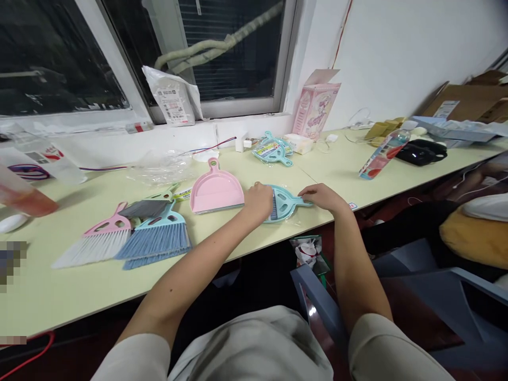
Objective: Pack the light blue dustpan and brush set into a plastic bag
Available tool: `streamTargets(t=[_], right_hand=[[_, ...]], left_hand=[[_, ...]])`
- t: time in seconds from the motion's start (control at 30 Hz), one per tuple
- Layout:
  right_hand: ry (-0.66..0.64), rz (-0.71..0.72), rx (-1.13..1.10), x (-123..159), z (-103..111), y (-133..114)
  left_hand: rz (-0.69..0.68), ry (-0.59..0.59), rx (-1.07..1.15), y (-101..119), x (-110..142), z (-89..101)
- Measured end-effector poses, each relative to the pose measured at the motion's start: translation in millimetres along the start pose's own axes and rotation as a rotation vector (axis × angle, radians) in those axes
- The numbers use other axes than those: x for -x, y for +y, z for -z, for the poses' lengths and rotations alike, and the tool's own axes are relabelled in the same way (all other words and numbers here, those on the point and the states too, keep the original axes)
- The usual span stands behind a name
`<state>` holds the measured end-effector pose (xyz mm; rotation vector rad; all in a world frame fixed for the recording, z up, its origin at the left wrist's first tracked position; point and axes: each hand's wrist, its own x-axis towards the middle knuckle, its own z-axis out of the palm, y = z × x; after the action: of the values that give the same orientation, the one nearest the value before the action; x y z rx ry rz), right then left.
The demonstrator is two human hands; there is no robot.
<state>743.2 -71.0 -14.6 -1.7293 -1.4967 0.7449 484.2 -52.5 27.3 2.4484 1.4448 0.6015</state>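
A light-blue dustpan and brush set (284, 203) lies near the table's front edge between my hands, with clear plastic film showing around it. My left hand (259, 202) is closed at its left end, over the bristle side; the fingertips are hidden. At the other end, my right hand (322, 197) pinches the handle tip. A pink dustpan (216, 191) lies just left of my left hand. Further left, several hand brushes overlap: a pink one with white bristles (95, 241), blue ones (159, 238), and one with grey bristles (146, 209).
Another wrapped blue set (273, 149) lies at the back, beside a pink box (316, 106). A drink bottle (384, 151) leans at right near a black pouch (421, 152). Crumpled plastic film (161, 166) lies by the window; bottles (24, 193) are at far left. A person sits at right.
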Motion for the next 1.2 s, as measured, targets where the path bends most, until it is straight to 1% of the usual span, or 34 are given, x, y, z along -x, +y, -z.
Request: streamTargets(t=[0.07, 0.13, 0.2, 0.27, 0.3, 0.33, 0.37, 0.4, 0.43, 0.5, 0.57, 0.67, 0.77, 0.9, 0.97, 1.07, 1.13, 1.2], right_hand=[[0.005, -0.001, 0.171, 0, 4, -6], [0.016, 0.024, 0.303, -3, 6, -17], [0.03, 0.147, 0.363, -11, 2, -33], [0.007, 0.365, 0.364, -26, -12, -54], [-0.043, 0.48, 0.351, -35, -22, -65], [-0.122, 0.575, 0.33, -45, -33, -75], [-0.228, 0.645, 0.32, -55, -45, -85], [-0.324, 0.691, 0.321, -65, -57, -92], [-0.387, 0.717, 0.327, -74, -68, -98], [-0.467, 0.752, 0.35, -88, -87, -105], [-0.509, 0.777, 0.374, -96, -99, -106], [-0.517, 0.777, 0.432, -100, -105, -102], [-0.497, 0.802, 0.498, -99, -103, -97], [-0.429, 0.84, 0.463, -96, -95, -90], [-0.392, 0.816, 0.414, -97, -91, -84], [-0.374, 0.728, 0.282, -99, -85, -69], [-0.375, 0.654, 0.16, -100, -81, -59], [-0.37, 0.592, 0.07, -99, -76, -52]], left_hand=[[0.038, 0.016, -0.079, -5, 20, -2.8], [0.073, 0.067, -0.064, -12, 46, -3.3], [0.133, 0.119, 0.0, -19, 71, -4.5], [0.189, 0.142, 0.073, -25, 88, -8.0], [0.205, 0.154, 0.114, -26, 92, -10.6], [0.21, 0.168, 0.153, -28, 93, -13.6], [0.205, 0.189, 0.189, -29, 93, -16.9], [0.191, 0.215, 0.219, -29, 91, -20.3], [0.168, 0.244, 0.24, -30, 88, -23.7], [0.115, 0.294, 0.271, -30, 84, -30.4], [0.065, 0.329, 0.303, -29, 82, -36.5], [-0.014, 0.358, 0.33, -27, 85, -43.4], [-0.126, 0.363, 0.269, -23, 87, -47.2], [-0.234, 0.34, 0.133, -21, 88, -49.0], [-0.302, 0.311, 0.079, -20, 89, -49.0], [-0.4, 0.264, 0.013, -20, 92, -48.6], [-0.419, 0.255, -0.024, -20, 94, -48.5], [-0.393, 0.258, -0.043, -21, 95, -48.2]])
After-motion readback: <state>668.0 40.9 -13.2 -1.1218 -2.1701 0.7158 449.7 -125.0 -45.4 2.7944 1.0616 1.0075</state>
